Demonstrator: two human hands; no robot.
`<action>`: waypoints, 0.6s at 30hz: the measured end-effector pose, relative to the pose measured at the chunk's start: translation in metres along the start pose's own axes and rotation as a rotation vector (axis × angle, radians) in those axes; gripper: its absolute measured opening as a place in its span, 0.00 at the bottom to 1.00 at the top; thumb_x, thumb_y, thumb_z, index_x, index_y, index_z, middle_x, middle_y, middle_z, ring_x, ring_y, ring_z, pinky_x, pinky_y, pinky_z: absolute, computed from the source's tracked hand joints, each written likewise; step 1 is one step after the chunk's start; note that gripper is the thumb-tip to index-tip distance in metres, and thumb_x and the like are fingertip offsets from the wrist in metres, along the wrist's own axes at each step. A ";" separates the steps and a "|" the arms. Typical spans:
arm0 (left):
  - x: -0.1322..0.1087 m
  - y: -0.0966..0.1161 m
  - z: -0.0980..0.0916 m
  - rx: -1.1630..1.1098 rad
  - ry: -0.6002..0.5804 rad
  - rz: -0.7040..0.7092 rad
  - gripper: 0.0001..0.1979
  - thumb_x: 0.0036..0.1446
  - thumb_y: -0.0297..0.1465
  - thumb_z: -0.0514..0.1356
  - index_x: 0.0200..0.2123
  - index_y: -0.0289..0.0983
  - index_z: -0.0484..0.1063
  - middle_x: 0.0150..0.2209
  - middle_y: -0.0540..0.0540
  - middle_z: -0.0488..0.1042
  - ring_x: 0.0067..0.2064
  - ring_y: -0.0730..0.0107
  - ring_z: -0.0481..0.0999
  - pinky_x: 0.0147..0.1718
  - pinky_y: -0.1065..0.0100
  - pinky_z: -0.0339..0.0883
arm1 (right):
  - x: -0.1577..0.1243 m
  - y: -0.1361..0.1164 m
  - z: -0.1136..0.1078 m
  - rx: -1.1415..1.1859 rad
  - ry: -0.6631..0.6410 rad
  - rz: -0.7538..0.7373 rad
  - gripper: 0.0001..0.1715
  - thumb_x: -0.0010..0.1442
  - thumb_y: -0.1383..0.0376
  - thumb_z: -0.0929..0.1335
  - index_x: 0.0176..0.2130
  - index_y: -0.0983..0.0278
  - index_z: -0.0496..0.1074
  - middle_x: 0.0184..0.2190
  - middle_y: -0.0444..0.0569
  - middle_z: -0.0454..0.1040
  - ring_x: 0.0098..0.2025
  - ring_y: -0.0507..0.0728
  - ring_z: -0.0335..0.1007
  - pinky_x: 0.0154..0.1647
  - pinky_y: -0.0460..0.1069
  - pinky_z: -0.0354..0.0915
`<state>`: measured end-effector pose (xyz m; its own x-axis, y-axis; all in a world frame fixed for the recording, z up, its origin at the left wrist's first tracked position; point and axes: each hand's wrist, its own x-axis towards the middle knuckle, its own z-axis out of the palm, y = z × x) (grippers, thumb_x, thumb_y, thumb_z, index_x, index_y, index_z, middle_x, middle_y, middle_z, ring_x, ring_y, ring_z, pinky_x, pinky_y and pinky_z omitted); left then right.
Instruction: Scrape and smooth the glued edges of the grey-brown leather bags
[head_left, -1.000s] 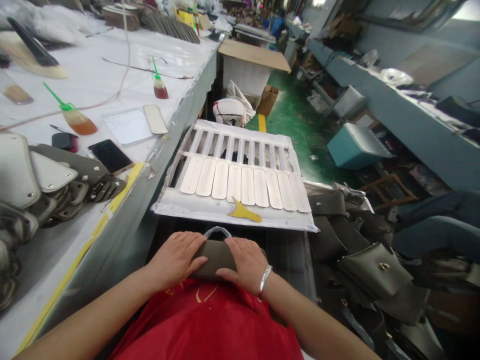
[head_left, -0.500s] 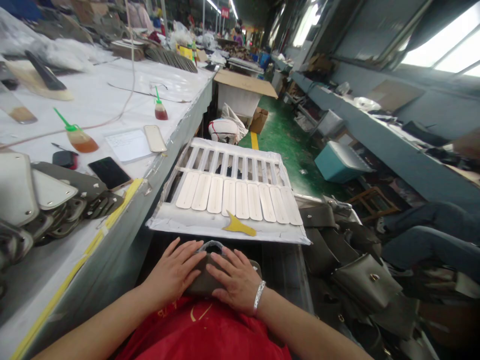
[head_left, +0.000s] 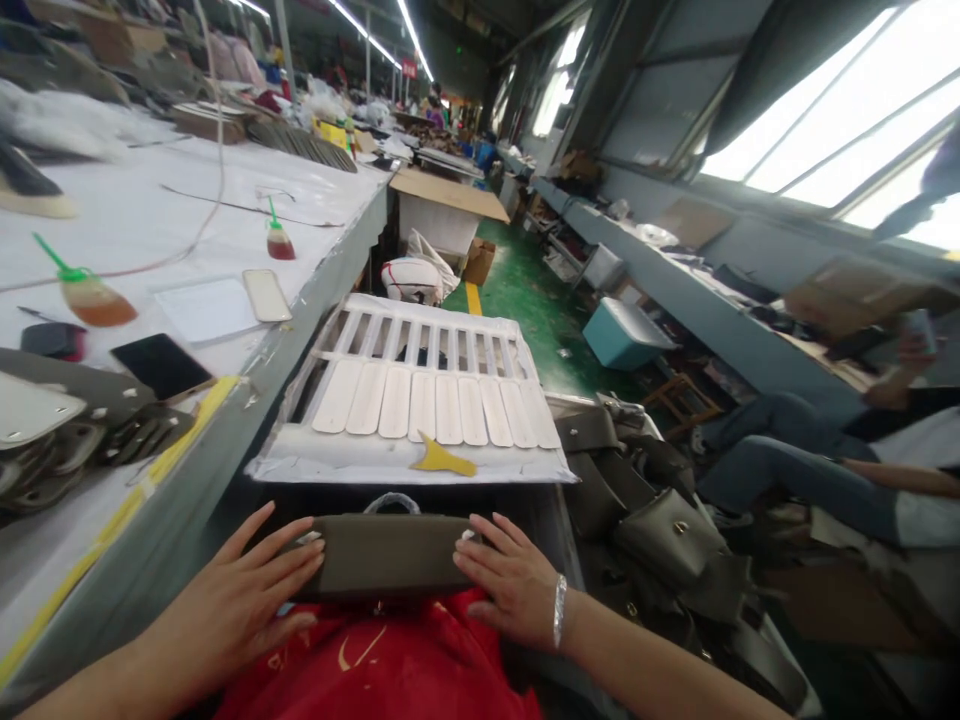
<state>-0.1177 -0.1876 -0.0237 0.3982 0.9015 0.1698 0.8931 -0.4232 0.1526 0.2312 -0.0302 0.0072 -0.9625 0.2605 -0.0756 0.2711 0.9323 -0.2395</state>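
Note:
A dark olive-grey handbag (head_left: 386, 556) rests in front of my red-clad body, and its looped handle (head_left: 393, 501) stands up in clear wrapping. My left hand (head_left: 247, 580) lies against the bag's left end with fingers stretched out and apart. At the opposite end my right hand (head_left: 517, 578) touches the corner, its fingers long and fairly flat, a silver bracelet (head_left: 559, 610) on the wrist. Small white bits show under the fingertips at both ends. Just beyond the bag is a white slatted rack (head_left: 300, 455) bearing a row of pale rounded strips (head_left: 436, 408) and a yellow forked piece (head_left: 444, 457).
On the left, a white-covered table (head_left: 247, 170) holds glue bottles (head_left: 96, 298), a phone (head_left: 160, 364) and stacked bag panels (head_left: 112, 395). Finished-looking dark bags (head_left: 671, 535) are piled at my right. Farther right sits another person (head_left: 795, 480). A teal box (head_left: 626, 330) stands on the green floor.
My hands have moved apart from the bag's middle to its two ends, uncovering its top. The camera view has turned slightly right and up.

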 end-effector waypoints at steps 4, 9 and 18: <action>0.000 -0.004 0.007 -0.084 -0.025 -0.065 0.25 0.55 0.41 0.56 0.57 0.53 0.57 0.54 0.53 0.67 0.58 0.56 0.61 0.60 0.47 0.25 | -0.001 -0.005 0.007 0.059 0.037 0.086 0.30 0.60 0.51 0.60 0.57 0.61 0.59 0.56 0.49 0.62 0.63 0.61 0.41 0.63 0.62 0.40; 0.008 -0.003 -0.006 -0.546 0.021 -0.523 0.18 0.58 0.41 0.51 0.50 0.45 0.68 0.52 0.47 0.69 0.53 0.58 0.67 0.53 0.54 0.59 | 0.008 0.001 0.022 0.487 0.377 0.359 0.24 0.60 0.60 0.60 0.55 0.63 0.60 0.53 0.52 0.64 0.56 0.56 0.59 0.56 0.56 0.59; 0.022 -0.006 -0.006 -0.964 0.010 -0.774 0.26 0.50 0.35 0.55 0.52 0.34 0.60 0.48 0.42 0.69 0.49 0.63 0.69 0.50 0.61 0.61 | 0.033 0.040 0.028 1.085 -0.015 0.431 0.27 0.50 0.57 0.67 0.48 0.66 0.66 0.43 0.51 0.72 0.46 0.59 0.68 0.48 0.54 0.65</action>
<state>-0.1153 -0.1659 -0.0151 -0.1713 0.9454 -0.2772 0.3720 0.3227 0.8703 0.2104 0.0090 -0.0322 -0.7910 0.4931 -0.3623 0.4473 0.0621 -0.8922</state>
